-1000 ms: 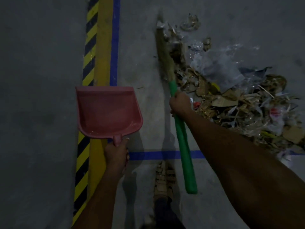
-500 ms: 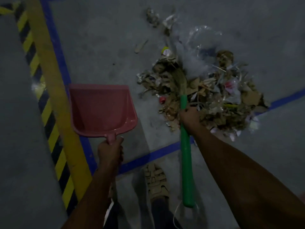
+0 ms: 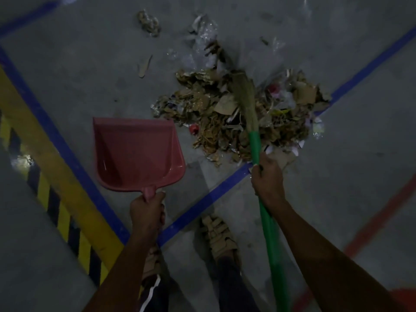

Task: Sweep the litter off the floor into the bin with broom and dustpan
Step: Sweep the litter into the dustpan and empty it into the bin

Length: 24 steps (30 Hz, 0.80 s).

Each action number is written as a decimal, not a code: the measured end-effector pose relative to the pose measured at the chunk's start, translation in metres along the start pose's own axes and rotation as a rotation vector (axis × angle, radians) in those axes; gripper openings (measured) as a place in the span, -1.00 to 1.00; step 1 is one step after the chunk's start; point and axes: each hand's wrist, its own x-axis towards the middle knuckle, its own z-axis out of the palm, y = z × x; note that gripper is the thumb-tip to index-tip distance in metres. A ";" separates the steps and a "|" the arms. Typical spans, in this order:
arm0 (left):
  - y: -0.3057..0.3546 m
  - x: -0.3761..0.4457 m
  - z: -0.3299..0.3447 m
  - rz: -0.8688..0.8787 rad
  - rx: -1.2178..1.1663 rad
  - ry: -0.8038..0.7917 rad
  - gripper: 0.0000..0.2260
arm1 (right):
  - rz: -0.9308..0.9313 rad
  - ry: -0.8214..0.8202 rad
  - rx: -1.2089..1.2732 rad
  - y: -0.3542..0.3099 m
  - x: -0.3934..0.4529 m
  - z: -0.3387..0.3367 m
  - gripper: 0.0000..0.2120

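- Our left hand (image 3: 147, 210) has its fingers curled tight round the short handle of the pink plastic dustpan (image 3: 137, 154), whose pan is empty and whose open mouth points away from us.
- Our right hand (image 3: 267, 179) wraps its fingers round the green handle of the straw-bristled broom (image 3: 255, 140), gripping it partway along its length.
- The broom's bristles lie on top of the heap of brown leaves, torn cardboard and clear plastic scraps (image 3: 225, 113), which sits on the grey concrete floor (image 3: 90, 64) just beyond and to the right of the dustpan.
- A few loose scraps lie apart from the heap, farther away from us.
- A blue painted floor line (image 3: 202, 199) runs under the near edge of the heap.
- A yellow band with black hazard stripes (image 3: 51, 172) crosses the floor on our left.
- Our tan strapped sandal (image 3: 219, 237) stands between the two arms.
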 end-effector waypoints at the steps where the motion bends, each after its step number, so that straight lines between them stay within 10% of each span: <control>1: 0.000 0.001 -0.003 0.002 0.007 -0.011 -0.78 | 0.012 0.004 -0.004 -0.002 -0.007 -0.004 -0.40; 24: 0.027 0.035 -0.073 0.019 0.037 -0.096 -0.75 | -0.129 0.012 0.108 -0.073 -0.071 0.037 -0.56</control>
